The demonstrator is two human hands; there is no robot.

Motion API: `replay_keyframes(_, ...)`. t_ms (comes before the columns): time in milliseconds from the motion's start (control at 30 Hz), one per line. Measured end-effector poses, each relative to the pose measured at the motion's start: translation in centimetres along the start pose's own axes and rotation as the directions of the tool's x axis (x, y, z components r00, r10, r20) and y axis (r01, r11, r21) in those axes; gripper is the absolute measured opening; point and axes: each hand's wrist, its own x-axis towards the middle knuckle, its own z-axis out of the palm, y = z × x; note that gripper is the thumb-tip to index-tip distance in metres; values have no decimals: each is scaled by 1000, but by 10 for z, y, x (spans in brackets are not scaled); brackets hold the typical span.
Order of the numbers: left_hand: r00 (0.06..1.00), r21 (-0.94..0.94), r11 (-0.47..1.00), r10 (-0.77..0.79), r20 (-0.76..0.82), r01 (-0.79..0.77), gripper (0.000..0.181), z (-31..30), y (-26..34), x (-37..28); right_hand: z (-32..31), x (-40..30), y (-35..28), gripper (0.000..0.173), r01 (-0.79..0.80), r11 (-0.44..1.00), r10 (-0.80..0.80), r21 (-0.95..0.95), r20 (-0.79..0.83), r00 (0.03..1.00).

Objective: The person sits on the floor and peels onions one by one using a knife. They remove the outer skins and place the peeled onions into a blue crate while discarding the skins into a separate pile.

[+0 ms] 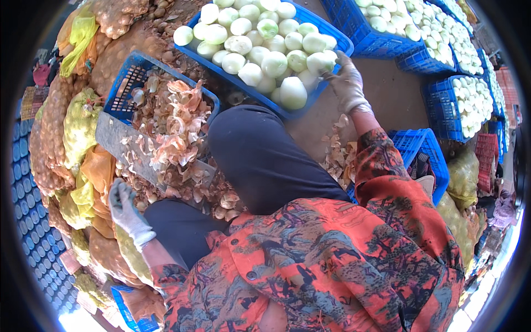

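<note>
My right hand [347, 85], in a pale work glove, is at the near right corner of a blue plastic crate [265, 101] heaped with peeled onions [274, 62]. Its thumb and fingers close around the right end of one peeled onion [319, 62], beside the crate's rim. My left hand [127, 211], gloved with darkened fingertips, hovers by my left knee with its fingers curled. Whether it holds anything is hidden. Close to it are a grey board [118, 135] and loose onion skins [178, 141], heaped in and over a smaller blue basket [118, 89].
Mesh sacks of unpeeled onions [52, 145] crowd the left side, with a yellow sack [81, 124] among them. More blue crates of peeled onions [444, 108] stand at the right. A blue basket [439, 166] sits beside my right arm. Skins [338, 153] litter the floor.
</note>
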Motion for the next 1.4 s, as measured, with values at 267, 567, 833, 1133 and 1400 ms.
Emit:
replay_keyframes(267, 961, -92, 979, -195, -194, 180, 26, -118, -98, -28, -49, -14, -30, 25, -339, 646, 348, 684, 132, 928)
replay_keyframes(567, 866, 148, 861, -453, -211, 487, 23, -130, -159, -123, -42, -61, -174, 42, -99, 817, -65, 569, 260, 963)
replay_keyframes(833, 763, -7, 819, -538, -358, 574, 24, -135, -287, -167, 67, -166, -331, 50, -109, 859, -425, 500, 815, 394)
replay_keyframes(1133, 824, 349, 757, -431, -367, 552, 30, -161, -317, -75, 159, -152, -304, 47, -340, 845, -292, 412, 889, 352)
replay_keyframes(1400, 777, 436, 644, -492, -393, 628, 31, -164, -366, -41, 188, -147, -317, 52, -270, 895, -217, 353, 877, 428)
